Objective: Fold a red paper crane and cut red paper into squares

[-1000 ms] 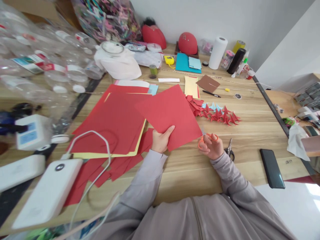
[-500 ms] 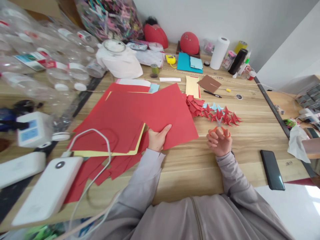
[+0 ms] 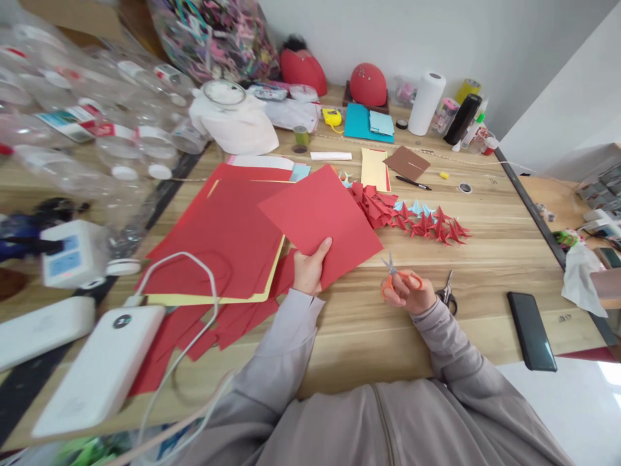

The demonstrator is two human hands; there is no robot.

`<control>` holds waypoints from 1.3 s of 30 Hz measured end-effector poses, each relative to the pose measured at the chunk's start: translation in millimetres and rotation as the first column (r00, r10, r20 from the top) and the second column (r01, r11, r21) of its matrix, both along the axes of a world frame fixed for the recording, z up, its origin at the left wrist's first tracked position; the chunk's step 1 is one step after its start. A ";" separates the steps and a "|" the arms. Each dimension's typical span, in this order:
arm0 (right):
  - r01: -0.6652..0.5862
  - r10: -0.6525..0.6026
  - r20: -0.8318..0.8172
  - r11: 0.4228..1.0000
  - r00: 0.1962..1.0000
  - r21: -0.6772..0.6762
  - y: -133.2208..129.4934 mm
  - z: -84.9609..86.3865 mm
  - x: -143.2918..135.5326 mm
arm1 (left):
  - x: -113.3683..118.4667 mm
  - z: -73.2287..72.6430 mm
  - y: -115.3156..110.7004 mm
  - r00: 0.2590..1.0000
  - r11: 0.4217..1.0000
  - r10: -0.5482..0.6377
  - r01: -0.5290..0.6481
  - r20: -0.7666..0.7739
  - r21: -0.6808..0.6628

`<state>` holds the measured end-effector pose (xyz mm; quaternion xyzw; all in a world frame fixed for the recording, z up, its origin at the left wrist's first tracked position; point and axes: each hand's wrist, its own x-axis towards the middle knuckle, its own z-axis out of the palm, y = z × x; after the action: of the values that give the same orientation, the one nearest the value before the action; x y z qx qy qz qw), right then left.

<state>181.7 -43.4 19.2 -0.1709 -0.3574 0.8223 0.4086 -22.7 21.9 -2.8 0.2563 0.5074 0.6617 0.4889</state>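
A square red sheet [image 3: 323,217] is pinched in my left hand [image 3: 310,266], thumb on top, near its lower edge. My right hand [image 3: 406,291] holds orange-handled scissors [image 3: 392,272], fingers in the loops and blades slightly apart, pointing up just right of the sheet. A stack of large red sheets [image 3: 223,233] lies on the left, with cut red pieces [image 3: 242,320] below it. Folded red paper stars [image 3: 441,226] and light blue ones lie beyond my right hand. Black-handled scissors [image 3: 447,294] rest on the table beside my right wrist.
A white power bank [image 3: 99,372] with a looping cable [image 3: 211,285] lies at the left front. Plastic bottles [image 3: 116,145] crowd the far left. A black phone [image 3: 531,331] is at the right. Pen [image 3: 412,182], tape measure [image 3: 332,117] and paper roll [image 3: 426,103] stand or lie farther back.
My right hand with the orange scissors has moved left and slightly down, toward the sheet, uncovering the black-handled scissors. The held sheet has turned and shifted slightly.
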 end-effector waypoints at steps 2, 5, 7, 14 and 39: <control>0.001 -0.001 -0.006 1.000 1.000 -0.016 0.1 0.4 -0.3 | 0.2 -0.1 -0.1 1.000 1.000 -0.003 0.003 0.011 0.000; 0.003 -0.004 -0.040 1.000 0.999 -0.021 1.3 -0.3 -0.4 | 0.2 0.4 -0.5 1.000 1.000 -0.006 0.006 0.023 0.001; 0.011 -0.011 -0.048 1.000 0.999 -0.013 2.1 -1.4 -0.4 | 0.0 0.5 -0.9 1.000 1.000 -0.011 0.011 0.025 0.007; 0.012 -0.011 -0.073 1.000 0.997 0.011 1.9 -4.3 -0.2 | -0.1 0.2 -1.2 0.999 1.000 -0.026 0.026 0.036 0.009; -0.014 0.012 -0.190 1.000 0.982 -0.007 2.5 0.0 2.5 | 1.3 8.6 -2.8 1.000 1.000 -0.002 0.003 0.023 -0.017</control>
<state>184.2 -40.9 19.2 -0.0911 -0.3143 0.8391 0.4346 -21.3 19.1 5.8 0.2455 0.5070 0.6597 0.4975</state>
